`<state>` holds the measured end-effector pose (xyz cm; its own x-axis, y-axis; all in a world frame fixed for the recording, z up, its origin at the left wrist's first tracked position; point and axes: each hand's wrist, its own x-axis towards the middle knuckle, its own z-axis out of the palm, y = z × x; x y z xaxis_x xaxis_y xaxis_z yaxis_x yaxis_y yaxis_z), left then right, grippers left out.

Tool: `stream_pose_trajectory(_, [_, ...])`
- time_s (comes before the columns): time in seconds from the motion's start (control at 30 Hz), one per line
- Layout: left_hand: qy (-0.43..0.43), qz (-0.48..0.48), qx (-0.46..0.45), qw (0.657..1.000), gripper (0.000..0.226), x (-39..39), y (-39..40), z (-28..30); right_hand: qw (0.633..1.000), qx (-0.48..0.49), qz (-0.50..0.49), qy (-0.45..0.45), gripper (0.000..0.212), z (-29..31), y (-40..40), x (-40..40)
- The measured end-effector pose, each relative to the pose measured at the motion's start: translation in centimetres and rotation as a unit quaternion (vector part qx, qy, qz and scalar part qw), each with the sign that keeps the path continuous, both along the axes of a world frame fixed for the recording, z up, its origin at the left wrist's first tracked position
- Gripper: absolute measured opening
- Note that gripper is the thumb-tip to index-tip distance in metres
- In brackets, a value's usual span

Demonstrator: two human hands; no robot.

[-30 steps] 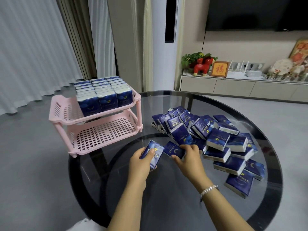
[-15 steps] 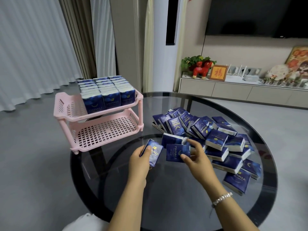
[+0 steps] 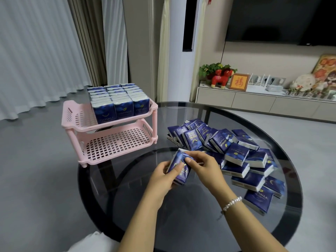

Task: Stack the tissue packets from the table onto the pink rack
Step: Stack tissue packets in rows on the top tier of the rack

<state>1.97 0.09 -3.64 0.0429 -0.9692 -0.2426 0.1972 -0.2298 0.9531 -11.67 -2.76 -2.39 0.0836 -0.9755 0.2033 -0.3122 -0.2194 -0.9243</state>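
Note:
A two-tier pink rack (image 3: 76,122) stands at the left edge of the round glass table (image 3: 200,224). Its upper shelf holds three rows of upright blue tissue packets (image 3: 118,100); the lower shelf (image 3: 116,144) is bare. A loose heap of blue tissue packets (image 3: 236,153) lies on the table's right half. Both hands meet over the table's middle on a small stack of packets (image 3: 179,168). My left hand (image 3: 161,179) grips it from the left, thumb on its face. My right hand (image 3: 205,166) pinches its top right edge.
The rack overhangs the table's left rim. Beyond the table are grey floor, curtains at the left, and a low cabinet (image 3: 254,100) with ornaments under a wall screen. A white cloth (image 3: 91,242) shows at the bottom left.
My right hand lifted a packet from the heap and brought it left against the packet in my left hand. Both packets are now held together. The view tilted upward.

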Motion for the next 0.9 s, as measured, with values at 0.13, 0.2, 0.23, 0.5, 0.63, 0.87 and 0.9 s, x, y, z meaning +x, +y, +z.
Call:
stream_pose_trajectory(0.13, [0.009, 0.079, 0.032, 0.996, 0.03, 0.4, -0.7, -0.6, 0.989, -0.065, -0.062, 0.114, 0.018, -0.5, -1.7, -0.1])
stream_pose_trajectory(0.2, [0.048, 0.113, 0.05, 0.991, 0.027, 0.7, -1.0, -0.6, 0.973, -0.069, -0.097, 0.197, 0.025, -0.9, -2.9, -0.6])
stream_pose_trajectory(0.23, [0.057, 0.123, 0.055, 0.989, 0.025, 0.8, -1.1, -0.6, 0.966, -0.05, -0.1, 0.233, 0.03, -1.1, -3.4, -0.8])
stream_pose_trajectory(0.5, [0.059, 0.141, 0.047, 0.987, 0.014, 0.6, -1.3, -0.1, 0.978, 0.045, -0.087, 0.182, 0.017, -1.2, -4.2, -1.5])
stream_pose_trajectory(0.63, [0.015, 0.132, 0.02, 0.991, 0.021, 0.4, -1.3, -0.2, 0.991, 0.12, -0.04, -0.039, 0.01, 0.2, -2.5, -1.9])
stream_pose_trajectory(0.87, [-0.022, 0.12, 0.025, 0.992, 0.023, 0.5, -0.9, -0.1, 0.983, 0.148, 0.008, -0.106, 0.021, 1.0, -0.3, -3.0])
stream_pose_trajectory(0.9, [-0.021, 0.112, 0.025, 0.993, 0.024, 0.4, -0.8, 0.1, 0.985, 0.139, 0.004, -0.099, 0.024, 1.0, -0.3, -3.2])
